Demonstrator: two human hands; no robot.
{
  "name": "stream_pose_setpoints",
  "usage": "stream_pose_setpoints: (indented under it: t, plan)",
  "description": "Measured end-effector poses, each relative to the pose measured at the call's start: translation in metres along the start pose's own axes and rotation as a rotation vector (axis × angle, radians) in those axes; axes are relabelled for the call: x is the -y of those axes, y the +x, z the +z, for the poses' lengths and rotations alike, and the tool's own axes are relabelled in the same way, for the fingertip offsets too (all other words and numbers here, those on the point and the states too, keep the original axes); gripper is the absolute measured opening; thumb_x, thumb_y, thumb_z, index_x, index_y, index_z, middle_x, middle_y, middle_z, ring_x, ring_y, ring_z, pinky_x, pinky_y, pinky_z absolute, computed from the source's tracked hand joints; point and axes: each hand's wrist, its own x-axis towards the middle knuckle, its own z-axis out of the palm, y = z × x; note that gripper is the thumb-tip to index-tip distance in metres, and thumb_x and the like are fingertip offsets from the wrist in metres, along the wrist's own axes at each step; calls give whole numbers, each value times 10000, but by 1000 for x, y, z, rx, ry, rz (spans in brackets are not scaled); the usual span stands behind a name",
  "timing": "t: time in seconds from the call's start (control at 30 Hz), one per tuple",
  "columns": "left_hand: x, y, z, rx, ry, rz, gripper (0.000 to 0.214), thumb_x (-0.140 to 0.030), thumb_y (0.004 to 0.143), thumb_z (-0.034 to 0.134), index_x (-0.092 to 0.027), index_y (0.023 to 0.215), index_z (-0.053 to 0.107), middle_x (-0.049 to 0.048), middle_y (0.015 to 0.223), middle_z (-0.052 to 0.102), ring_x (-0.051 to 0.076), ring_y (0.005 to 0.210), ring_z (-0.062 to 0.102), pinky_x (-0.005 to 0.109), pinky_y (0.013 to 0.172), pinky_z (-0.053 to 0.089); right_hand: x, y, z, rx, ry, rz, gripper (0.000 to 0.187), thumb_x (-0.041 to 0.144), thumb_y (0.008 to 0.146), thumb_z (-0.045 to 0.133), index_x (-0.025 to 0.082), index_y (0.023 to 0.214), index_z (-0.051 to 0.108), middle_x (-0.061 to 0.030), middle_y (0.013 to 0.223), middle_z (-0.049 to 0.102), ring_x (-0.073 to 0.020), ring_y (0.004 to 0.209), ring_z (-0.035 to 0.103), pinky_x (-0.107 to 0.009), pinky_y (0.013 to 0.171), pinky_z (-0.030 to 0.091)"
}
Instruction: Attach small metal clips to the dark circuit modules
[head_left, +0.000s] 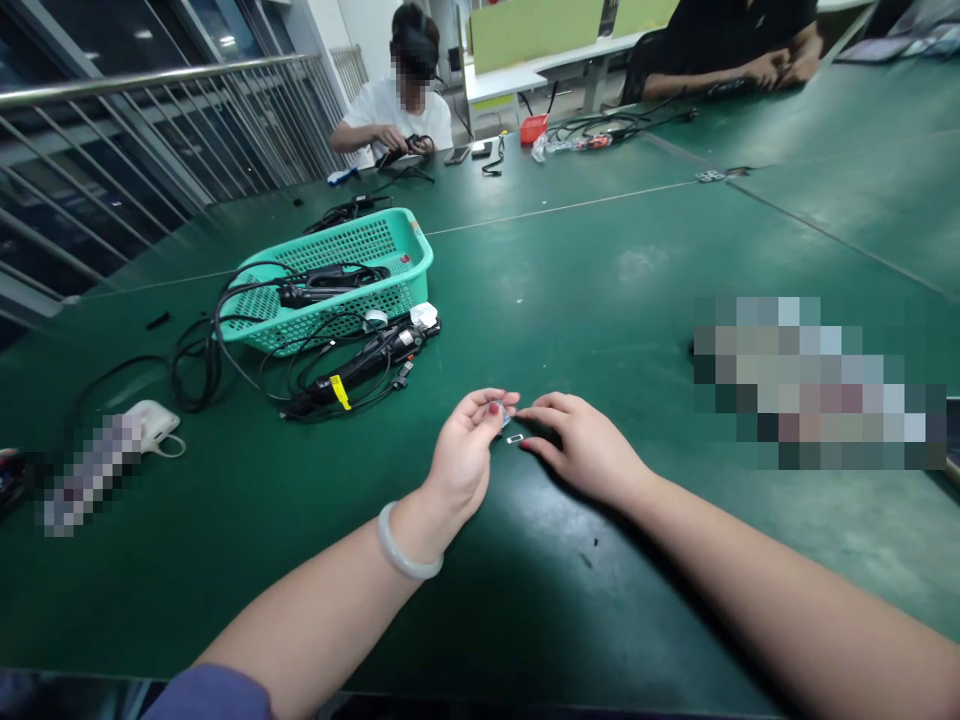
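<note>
My left hand [466, 447] hovers just above the green table [600, 300], its thumb and fingers pinched on a small pale part [502, 410] that is too small to name. My right hand [581, 440] rests on the table right beside it, fingers curled, fingertips touching or next to a tiny white rectangular piece [514, 439] lying on the surface. A pale bangle [405, 550] circles my left wrist.
A teal basket [390, 245] holding black cables stands to the left, with a cable bundle with a yellow tag [352, 375] in front. A white device [154, 420] lies far left. Two other people sit across the table. A metal railing runs along the left.
</note>
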Motion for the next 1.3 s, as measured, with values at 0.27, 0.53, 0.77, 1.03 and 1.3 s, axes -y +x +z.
stream_pose_setpoints:
  t: [0.27,0.53,0.77,1.03,1.3]
  plan:
    - [0,-1,-5,43,-130,-26,64,-155,788,613,-166,850,605,20,921,667,89,826,598,284,914,412,4,3,6,22,-34,20,233,263,855,539,197,1031,677,-74,1002,654,-211,925,582,-376,842,488]
    - [4,-1,-9,12,20,-101,130,-191,773,642,-151,896,654,74,991,669,104,780,592,288,791,446,1,4,1,-22,20,104,125,251,839,556,217,799,669,-23,809,687,-180,785,615,-321,738,481]
    - [3,1,-9,68,100,-145,327,-73,677,692,-150,994,677,79,1036,659,138,855,634,359,945,440,2,0,-6,-137,167,204,43,231,768,613,223,729,631,5,708,668,-151,650,598,-280,631,467]
    - [2,-3,-8,127,218,-160,419,-84,687,682,-170,1096,656,80,1024,691,170,965,634,373,1001,423,6,0,-9,-185,407,335,63,276,707,651,217,705,672,-12,721,695,-168,687,626,-313,677,489]
    - [4,-4,-7,153,285,-127,431,-60,674,678,-166,1091,666,94,1081,658,184,961,642,375,963,468,16,2,-13,-56,806,424,163,328,705,644,174,748,675,-12,637,660,-130,579,582,-282,608,492]
